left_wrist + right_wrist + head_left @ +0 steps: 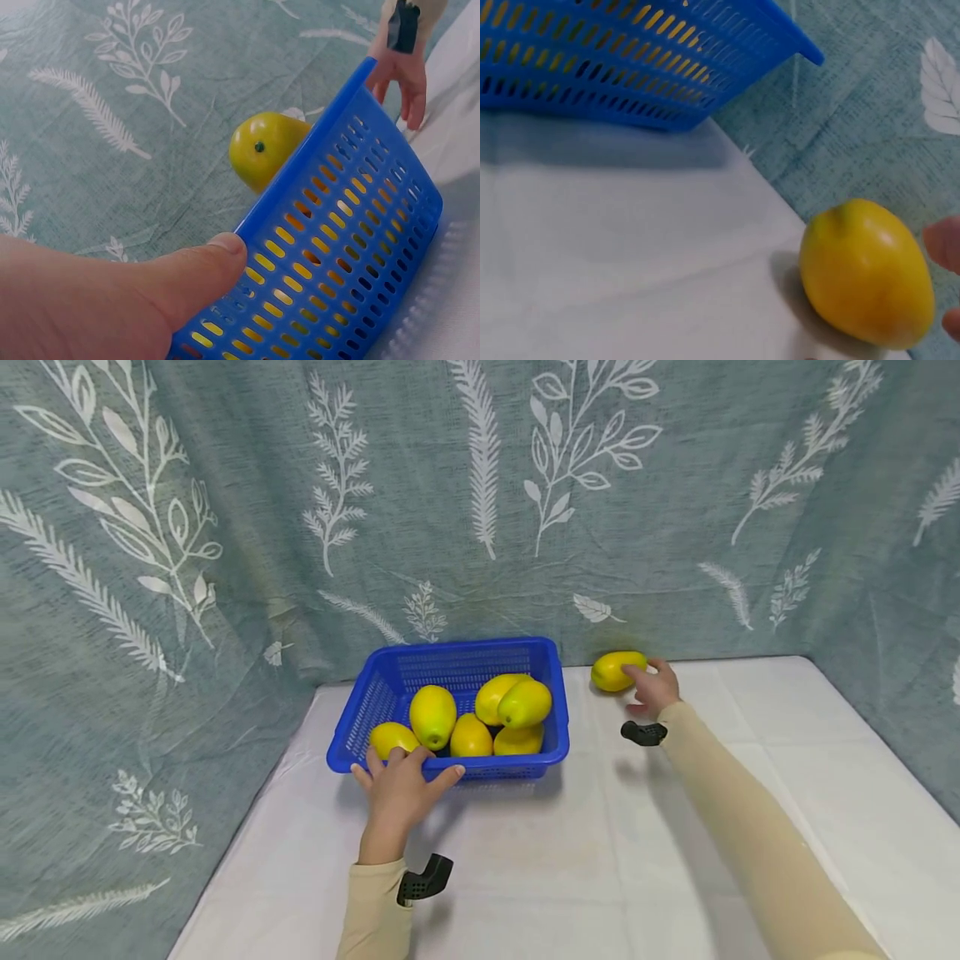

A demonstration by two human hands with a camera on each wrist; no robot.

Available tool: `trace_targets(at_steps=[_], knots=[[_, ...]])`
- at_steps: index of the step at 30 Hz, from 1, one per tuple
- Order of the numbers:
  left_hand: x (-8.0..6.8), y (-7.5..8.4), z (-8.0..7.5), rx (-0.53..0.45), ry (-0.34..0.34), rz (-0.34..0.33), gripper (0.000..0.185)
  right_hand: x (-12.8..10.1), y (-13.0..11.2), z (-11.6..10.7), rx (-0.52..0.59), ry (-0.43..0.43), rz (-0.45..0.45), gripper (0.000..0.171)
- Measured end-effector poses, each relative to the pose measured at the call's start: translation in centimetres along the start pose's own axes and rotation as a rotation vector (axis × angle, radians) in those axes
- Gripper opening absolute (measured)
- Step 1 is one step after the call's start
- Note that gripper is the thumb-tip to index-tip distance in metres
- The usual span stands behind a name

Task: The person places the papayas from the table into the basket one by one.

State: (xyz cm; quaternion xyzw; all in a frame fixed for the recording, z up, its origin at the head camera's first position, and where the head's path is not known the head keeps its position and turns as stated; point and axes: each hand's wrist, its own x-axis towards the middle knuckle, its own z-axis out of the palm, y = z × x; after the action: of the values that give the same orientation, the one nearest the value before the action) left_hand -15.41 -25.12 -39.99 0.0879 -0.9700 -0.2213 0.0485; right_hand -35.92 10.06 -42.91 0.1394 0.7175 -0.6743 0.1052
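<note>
My left hand (397,793) grips the front rim of a blue plastic basket (517,761), fingers over the edge beside a mango (392,739). In the left wrist view, the thumb (214,259) lies against the rim. Several yellow mangoes sit inside, one greenish-yellow mango (525,703) resting on top of others at the right. Out past the basket's right side, a single yellow mango (611,672) lies on the white cloth near its back edge. My right hand (658,687) reaches to its right end with fingers spread; the right wrist view shows a small gap between fingertips and mango (866,277).
A white cloth (555,852) covers the table. Behind and on both sides hangs a grey-green curtain (450,527) with white leaf patterns, close to the table's back edge. Each wrist carries a black camera mount (426,881).
</note>
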Motion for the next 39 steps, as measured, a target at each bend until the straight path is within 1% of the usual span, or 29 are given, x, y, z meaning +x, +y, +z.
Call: trace_targets(at_steps=[4, 7, 16, 22, 25, 31, 39], knots=[[0.0, 0.2, 0.0, -0.017, 0.012, 0.012, 0.058, 0.4, -0.2, 0.6, 0.070, 0.046, 0.008, 0.081], [-0.1, 0.2, 0.0, -0.023, 0.020, 0.015, 0.057, 0.7, -0.4, 1.1, 0.089, 0.068, 0.000, 0.082], [-0.1, 0.3, 0.1, -0.006, 0.021, 0.018, 0.059, 1.7, 0.0, 1.7, 0.061, 0.094, 0.005, 0.083], [-0.1, 0.4, 0.1, -0.015, 0.028, 0.018, 0.058, 2.0, -0.1, 1.8, 0.055, 0.120, -0.005, 0.079], [-0.1, 0.5, 0.1, -0.016, 0.029, 0.017, 0.058, 1.6, -0.5, 1.8, 0.064, 0.112, -0.011, 0.076], [-0.1, 0.3, 0.1, -0.023, 0.040, 0.017, 0.057, 0.8, -1.2, 2.2, 0.127, 0.070, 0.009, 0.072], [-0.3, -0.1, 0.1, -0.029, 0.038, 0.002, 0.056, 0.8, -1.0, 2.6, 0.151, 0.035, 0.030, 0.069]])
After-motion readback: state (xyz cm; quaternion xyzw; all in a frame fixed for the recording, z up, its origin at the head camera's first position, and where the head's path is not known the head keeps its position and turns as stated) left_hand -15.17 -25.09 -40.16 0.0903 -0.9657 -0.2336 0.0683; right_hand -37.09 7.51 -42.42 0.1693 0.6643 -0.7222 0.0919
